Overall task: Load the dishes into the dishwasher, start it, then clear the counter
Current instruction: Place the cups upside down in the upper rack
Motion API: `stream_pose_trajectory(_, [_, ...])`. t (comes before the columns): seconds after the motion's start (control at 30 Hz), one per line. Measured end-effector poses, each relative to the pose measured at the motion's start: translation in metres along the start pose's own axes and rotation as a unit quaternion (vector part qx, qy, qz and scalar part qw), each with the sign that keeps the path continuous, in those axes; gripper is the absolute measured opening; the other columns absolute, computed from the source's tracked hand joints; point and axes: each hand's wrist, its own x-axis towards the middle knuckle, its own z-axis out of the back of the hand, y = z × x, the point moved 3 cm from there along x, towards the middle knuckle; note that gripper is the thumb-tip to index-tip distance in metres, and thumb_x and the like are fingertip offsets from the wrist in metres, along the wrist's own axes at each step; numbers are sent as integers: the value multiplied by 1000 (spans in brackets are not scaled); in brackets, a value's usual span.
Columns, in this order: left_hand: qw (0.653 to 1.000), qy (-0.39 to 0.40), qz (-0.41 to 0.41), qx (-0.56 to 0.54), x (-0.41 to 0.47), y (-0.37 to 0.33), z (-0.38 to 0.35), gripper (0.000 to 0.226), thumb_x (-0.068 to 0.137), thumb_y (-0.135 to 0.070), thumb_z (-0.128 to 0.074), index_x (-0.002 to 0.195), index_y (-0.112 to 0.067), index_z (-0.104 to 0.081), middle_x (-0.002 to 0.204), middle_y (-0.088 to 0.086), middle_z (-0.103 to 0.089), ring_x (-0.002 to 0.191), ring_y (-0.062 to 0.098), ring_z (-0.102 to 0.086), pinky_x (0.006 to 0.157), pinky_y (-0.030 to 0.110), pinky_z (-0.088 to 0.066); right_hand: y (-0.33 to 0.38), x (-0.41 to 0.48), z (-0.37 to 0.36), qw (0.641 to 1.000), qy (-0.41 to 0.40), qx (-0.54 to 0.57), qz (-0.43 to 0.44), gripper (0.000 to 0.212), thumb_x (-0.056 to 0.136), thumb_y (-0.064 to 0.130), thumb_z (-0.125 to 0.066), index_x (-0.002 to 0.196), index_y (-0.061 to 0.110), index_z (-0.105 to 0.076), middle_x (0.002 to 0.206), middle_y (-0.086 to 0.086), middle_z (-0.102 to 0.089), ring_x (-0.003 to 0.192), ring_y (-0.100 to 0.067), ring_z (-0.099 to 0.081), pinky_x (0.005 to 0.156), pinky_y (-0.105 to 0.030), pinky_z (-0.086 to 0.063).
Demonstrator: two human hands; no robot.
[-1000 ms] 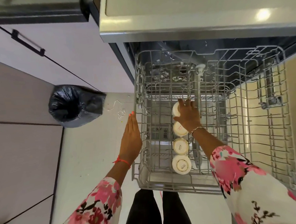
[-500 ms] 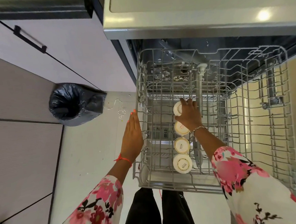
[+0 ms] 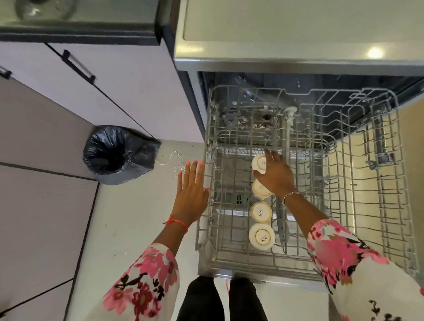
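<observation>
Left hand [image 3: 192, 193] has slid out from the left edge of the rack [image 3: 358, 213]. It's flat, fingers slightly spread, holding nothing, just beside the wire. Rack is pulled out, fills centre-right. Black-lined bin [image 3: 117, 153] on the floor to its left. Right hand [image 3: 276, 175] stays curled round the farthest cup [image 3: 258, 163]. Four cups, bases up, one row left of rack centre; nearest cup [image 3: 261, 236] near the front rail.

Pulled-out wire dishwasher rack [image 3: 359, 225], four upturned white cups [image 3: 261, 236] in a row near its middle
</observation>
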Motion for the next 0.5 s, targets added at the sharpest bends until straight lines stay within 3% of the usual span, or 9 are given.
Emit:
stream_pose_trajectory(0.13, [999, -31, -16, 28, -25, 21, 38, 61, 100, -35, -32, 151, -12, -7, 159, 9, 0, 147, 28, 9, 115, 38, 16, 41, -35, 13, 995, 4, -2, 102, 51, 93, 26, -53, 135, 1, -40, 139, -17, -44, 124, -32, -47, 100, -38, -40])
stream_pose_trajectory(0.3, [998, -59, 3, 23, -62, 71, 87, 61, 100, -34, -32, 150, -10, -9, 159, 7, 0, 147, 24, 8, 114, 32, 17, 117, -81, 11, 979, 4, -54, 199, 50, 100, 26, -40, 143, 3, -30, 152, -12, -29, 141, -22, -26, 115, -29, -18])
stream_pose_trajectory(0.5, [997, -72, 21, 30, -106, 168, 132, 62, 100, -33, -32, 150, -9, -5, 160, 6, 3, 147, 21, 8, 117, 31, 11, 230, -100, 6, 970, -39, -58, 233, 49, 100, 23, -40, 143, 3, -29, 154, -10, -23, 144, -20, -18, 116, -28, -14])
